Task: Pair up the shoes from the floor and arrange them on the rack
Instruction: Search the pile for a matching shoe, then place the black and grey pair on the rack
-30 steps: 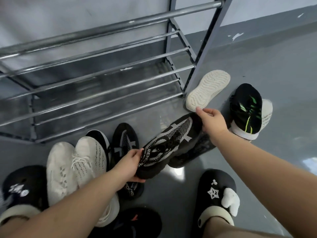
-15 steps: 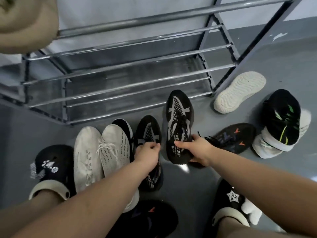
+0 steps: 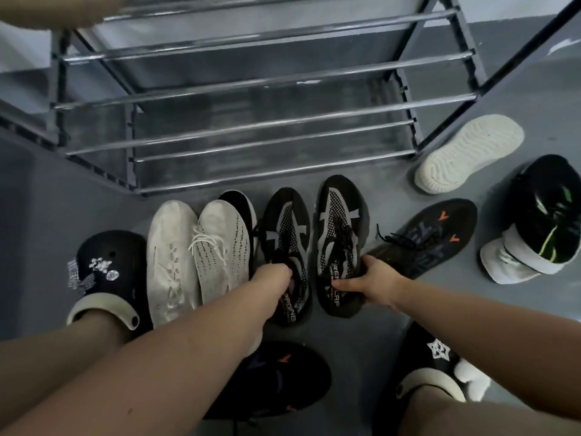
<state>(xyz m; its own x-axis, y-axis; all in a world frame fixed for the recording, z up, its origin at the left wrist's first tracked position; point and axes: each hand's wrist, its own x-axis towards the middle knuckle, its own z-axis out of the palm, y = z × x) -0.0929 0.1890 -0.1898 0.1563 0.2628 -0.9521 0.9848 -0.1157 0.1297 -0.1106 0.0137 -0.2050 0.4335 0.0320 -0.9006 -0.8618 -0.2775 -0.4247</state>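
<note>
Two matching black sneakers with grey mesh stand side by side, toes toward the metal shoe rack (image 3: 270,124). My left hand (image 3: 273,275) grips the collar of the left black sneaker (image 3: 284,225). My right hand (image 3: 374,283) holds the heel side of the right black sneaker (image 3: 341,221). A pair of white knit sneakers (image 3: 201,250) lies left of them. A black sneaker with orange marks (image 3: 437,234) lies to the right, and its mate (image 3: 283,376) sits below my left arm.
A white shoe lies sole-up (image 3: 468,152) by the rack's right leg. A black-and-green sneaker (image 3: 544,215) lies on another white-soled shoe at far right. A black shoe toe (image 3: 239,199) peeks out behind the white pair. My feet wear black clogs (image 3: 100,269), (image 3: 437,360).
The right black sneaker has been turned from lying across to pointing at the rack and set beside its mate. My left hand has shifted onto the left sneaker's collar.
</note>
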